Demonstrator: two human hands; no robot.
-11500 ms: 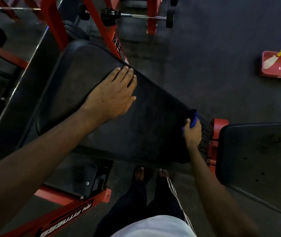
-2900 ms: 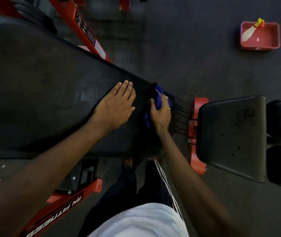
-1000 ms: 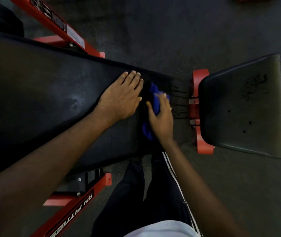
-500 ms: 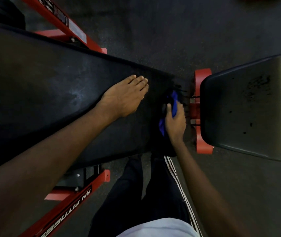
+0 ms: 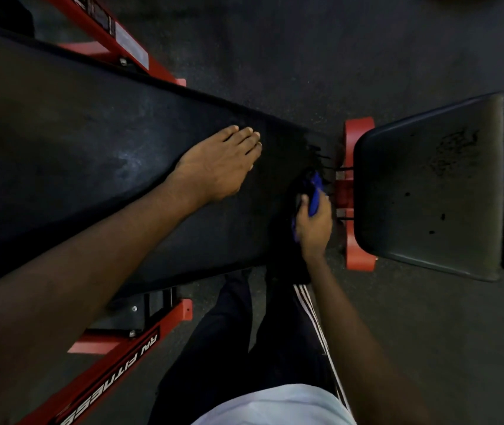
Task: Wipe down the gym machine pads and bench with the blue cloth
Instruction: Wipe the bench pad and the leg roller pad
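Leaning over a long black back pad [image 5: 91,154] that runs from 9 o'clock toward the centre. Pressing the left hand [image 5: 220,167] flat on it, fingers straight and close together, pointing to 2 o'clock, holding nothing. Gripping the blue cloth [image 5: 316,194] in the right hand [image 5: 313,223], fingers and thumb curled round it, at 4 o'clock of the left hand. Holding the cloth bunched against the pad's narrow end, just beside the red frame [image 5: 359,253]. At 3 o'clock, beyond that frame, a black seat pad [image 5: 428,185], scuffed and pitted. At 7 o'clock, a red base rail [image 5: 115,372] lettered RN FITNESS. At 6 o'clock, dark striped trousers [image 5: 275,332] above the grey floor [image 5: 275,56].
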